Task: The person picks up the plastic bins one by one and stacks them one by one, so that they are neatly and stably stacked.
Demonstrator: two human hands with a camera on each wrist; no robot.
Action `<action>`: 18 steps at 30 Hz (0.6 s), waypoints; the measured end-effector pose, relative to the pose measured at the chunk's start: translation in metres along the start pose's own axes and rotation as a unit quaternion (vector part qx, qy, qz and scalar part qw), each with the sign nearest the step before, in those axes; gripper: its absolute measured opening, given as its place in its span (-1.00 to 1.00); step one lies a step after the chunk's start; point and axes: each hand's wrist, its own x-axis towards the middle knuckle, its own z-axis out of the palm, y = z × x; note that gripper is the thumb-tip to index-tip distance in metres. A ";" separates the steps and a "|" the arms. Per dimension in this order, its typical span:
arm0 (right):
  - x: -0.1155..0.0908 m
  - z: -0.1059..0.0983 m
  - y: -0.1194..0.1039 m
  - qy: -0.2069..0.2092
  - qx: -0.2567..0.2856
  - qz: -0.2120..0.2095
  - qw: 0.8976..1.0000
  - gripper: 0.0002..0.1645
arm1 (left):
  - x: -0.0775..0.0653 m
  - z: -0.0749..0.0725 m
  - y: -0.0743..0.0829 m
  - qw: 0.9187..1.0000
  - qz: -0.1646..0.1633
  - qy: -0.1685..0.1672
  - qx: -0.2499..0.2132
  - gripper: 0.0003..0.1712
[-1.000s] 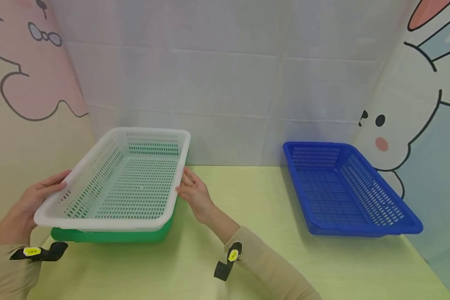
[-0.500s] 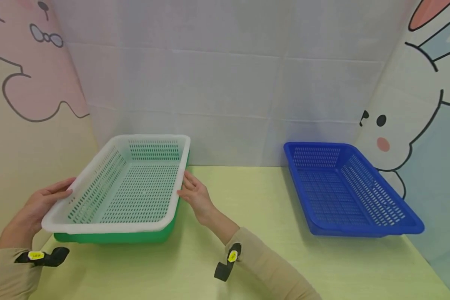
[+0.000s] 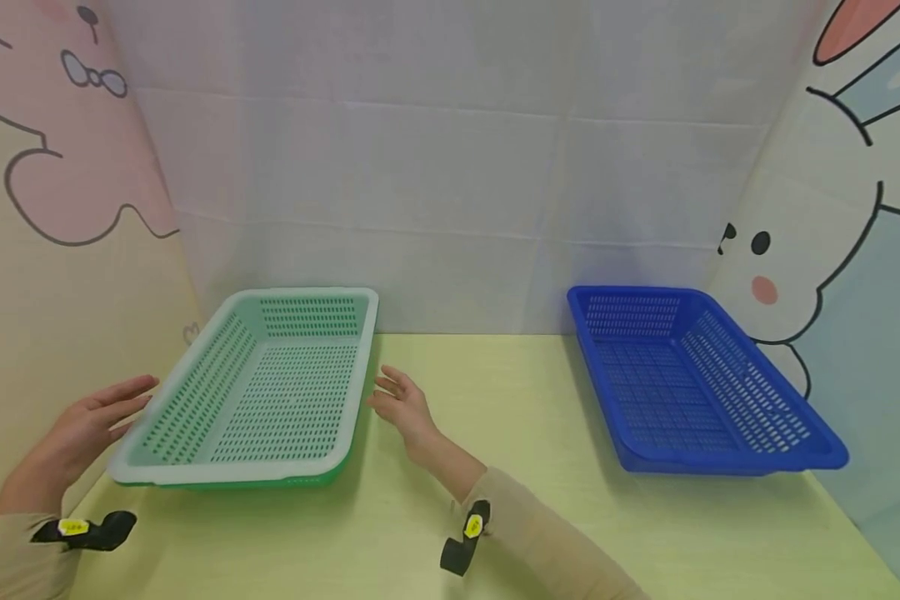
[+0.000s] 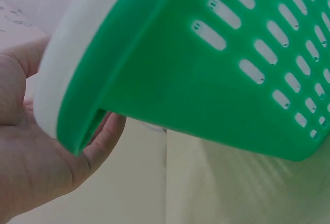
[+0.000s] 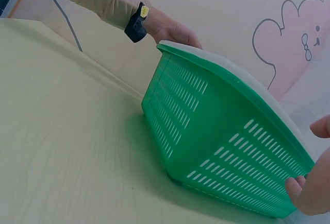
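Observation:
A white plastic basket [image 3: 285,404] sits nested inside a green one, its rim lying on the green rim. The green basket [image 4: 154,74] shows its slotted side wall in both wrist views, standing on the table at the left. My left hand [image 3: 82,433] is beside the left rim with its fingers extended and spread, holding nothing. In the left wrist view that hand's fingers pass behind and below the rim. To the right of the stack, my right hand [image 3: 408,412] is apart from the rim, fingers loosely bent around nothing.
A blue slotted basket [image 3: 720,462] stands on the right side of the pale yellow table [image 3: 480,400]. Behind the table hangs a white cloth wall [image 3: 450,167]. Side walls with cartoon prints close in the left and right.
The white basket has gone down into the green basket until the rims meet. Both hands have let go of it, and the right hand has moved slightly away to the right.

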 end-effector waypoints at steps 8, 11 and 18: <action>-0.005 0.008 0.009 -0.003 0.011 0.016 1.000 -0.35 | 0.004 0.009 -0.006 0.993 -0.065 0.021 -0.097 -0.60; -0.007 0.012 0.012 -0.018 0.012 0.023 0.999 -0.34 | 0.004 0.012 -0.010 0.989 -0.072 0.027 -0.128 -0.57; -0.010 0.017 0.012 -0.036 0.026 0.028 0.999 -0.26 | 0.003 0.020 -0.011 0.983 -0.075 0.043 -0.161 -0.55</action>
